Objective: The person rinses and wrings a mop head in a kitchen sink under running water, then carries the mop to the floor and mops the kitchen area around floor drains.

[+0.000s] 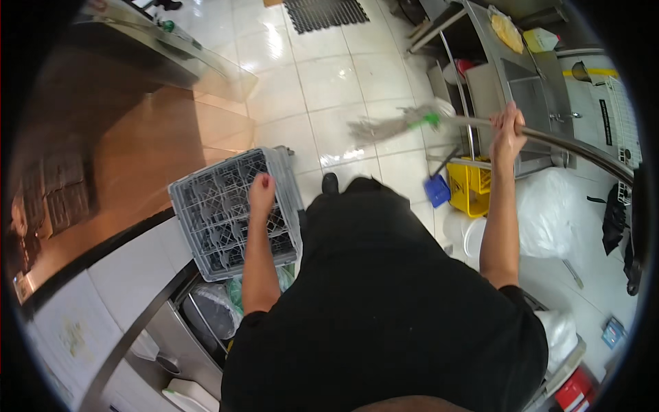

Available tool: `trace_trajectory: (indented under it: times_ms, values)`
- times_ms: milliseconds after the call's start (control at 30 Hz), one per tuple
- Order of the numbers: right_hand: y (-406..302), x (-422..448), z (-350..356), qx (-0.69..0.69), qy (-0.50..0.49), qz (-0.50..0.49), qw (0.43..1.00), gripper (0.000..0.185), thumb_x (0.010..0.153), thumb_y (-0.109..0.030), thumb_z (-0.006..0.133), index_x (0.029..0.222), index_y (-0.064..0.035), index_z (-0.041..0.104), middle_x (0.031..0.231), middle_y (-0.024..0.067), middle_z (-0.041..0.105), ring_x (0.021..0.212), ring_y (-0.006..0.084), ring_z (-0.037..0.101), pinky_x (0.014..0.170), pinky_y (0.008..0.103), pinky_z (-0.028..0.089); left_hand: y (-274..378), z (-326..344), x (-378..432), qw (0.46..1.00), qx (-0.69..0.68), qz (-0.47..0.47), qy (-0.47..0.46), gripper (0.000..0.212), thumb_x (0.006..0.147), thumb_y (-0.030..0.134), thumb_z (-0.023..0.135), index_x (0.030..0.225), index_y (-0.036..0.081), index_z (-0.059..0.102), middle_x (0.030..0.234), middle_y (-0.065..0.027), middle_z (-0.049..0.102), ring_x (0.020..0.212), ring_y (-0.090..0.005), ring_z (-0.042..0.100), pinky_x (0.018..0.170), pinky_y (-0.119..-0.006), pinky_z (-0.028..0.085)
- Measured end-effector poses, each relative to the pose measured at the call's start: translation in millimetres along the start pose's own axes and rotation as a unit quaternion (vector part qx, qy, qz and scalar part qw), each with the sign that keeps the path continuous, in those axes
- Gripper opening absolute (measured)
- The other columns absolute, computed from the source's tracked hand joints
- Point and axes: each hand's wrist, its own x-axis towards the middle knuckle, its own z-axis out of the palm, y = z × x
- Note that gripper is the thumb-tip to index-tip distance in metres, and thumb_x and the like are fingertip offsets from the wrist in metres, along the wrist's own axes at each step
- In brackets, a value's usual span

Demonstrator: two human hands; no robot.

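Note:
My right hand (pixel 508 133) grips the handle of a string mop (pixel 486 122), raised out to the right. The mop's grey strands (pixel 378 126) hang blurred over the white floor tiles, held by a green clamp (pixel 430 120). Whether the strands touch the floor I cannot tell. On the left, my left hand (pixel 262 191) is curled into a fist with nothing visible in it. It appears above a stack of grey plastic dishwasher racks (pixel 226 206) with divided compartments; I cannot tell if it touches them.
A yellow mop bucket (pixel 466 193) and blue dustpan (pixel 436 190) stand at right, beside a white bucket (pixel 473 237) and a clear plastic bag (pixel 548 213). Beyond is a steel sink (pixel 530 98). A black rubber mat (pixel 327 14) lies ahead. Left is a tiled counter (pixel 139 257).

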Motion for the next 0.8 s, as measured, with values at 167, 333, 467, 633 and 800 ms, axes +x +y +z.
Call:
trace_trajectory:
  times_ms: [167, 333, 467, 633, 800]
  values:
    - [55, 136, -3, 0.044, 0.131, 0.004, 0.990, 0.043, 0.106, -0.028, 0.059, 0.069, -0.0112, 0.046, 0.058, 0.0008, 0.044, 0.054, 0.0148, 0.040, 0.060, 0.0371, 0.046, 64, -12, 150, 0.999, 0.027, 0.023, -0.034, 0.025, 0.095, 0.026, 0.069, 0.098, 0.001, 0.068, 0.089, -0.0174, 0.073, 0.082, -0.0303, 0.071, 0.075, -0.041, 0.055]
    - [79, 240, 117, 0.107, 0.070, 0.024, 0.992, 0.045, 0.105, -0.031, 0.060, 0.068, -0.0116, 0.044, 0.056, -0.0005, 0.037, 0.053, 0.0135, 0.036, 0.056, 0.0366, 0.043, -5, -48, 214, 0.987, 0.117, -0.095, -0.049, 0.037, 0.094, 0.037, 0.065, 0.100, 0.000, 0.067, 0.094, -0.0227, 0.072, 0.091, -0.0379, 0.071, 0.080, -0.044, 0.055]
    - [4, 334, 196, -0.010, 0.177, -0.014, 0.984, 0.041, 0.104, -0.033, 0.062, 0.071, -0.0101, 0.052, 0.064, 0.0033, 0.055, 0.061, 0.0154, 0.052, 0.065, 0.0361, 0.048, -69, -94, 138, 0.948, 0.023, -0.314, -0.051, 0.035, 0.094, 0.034, 0.064, 0.100, -0.001, 0.066, 0.088, -0.0154, 0.072, 0.081, -0.0241, 0.069, 0.073, -0.041, 0.054]
    - [162, 370, 296, 0.091, 0.022, 0.002, 0.996, 0.029, 0.100, -0.018, 0.066, 0.076, -0.0081, 0.054, 0.061, 0.0020, 0.049, 0.054, 0.0125, 0.045, 0.055, 0.0321, 0.041, -31, -100, 91, 0.837, -0.041, -0.543, -0.055, 0.027, 0.101, 0.031, 0.057, 0.086, 0.009, 0.062, 0.067, -0.0031, 0.059, 0.057, -0.0169, 0.057, 0.048, -0.034, 0.044]
    - [143, 457, 391, 0.037, 0.037, 0.023, 0.998, 0.027, 0.101, -0.018, 0.067, 0.081, -0.0106, 0.050, 0.060, -0.0013, 0.040, 0.053, 0.0112, 0.040, 0.051, 0.0327, 0.035, 10, -65, 200, 0.813, -0.016, -0.430, -0.392, 0.020, 0.101, 0.026, 0.052, 0.096, 0.011, 0.063, 0.069, -0.0036, 0.059, 0.054, -0.0166, 0.054, 0.043, -0.033, 0.040]
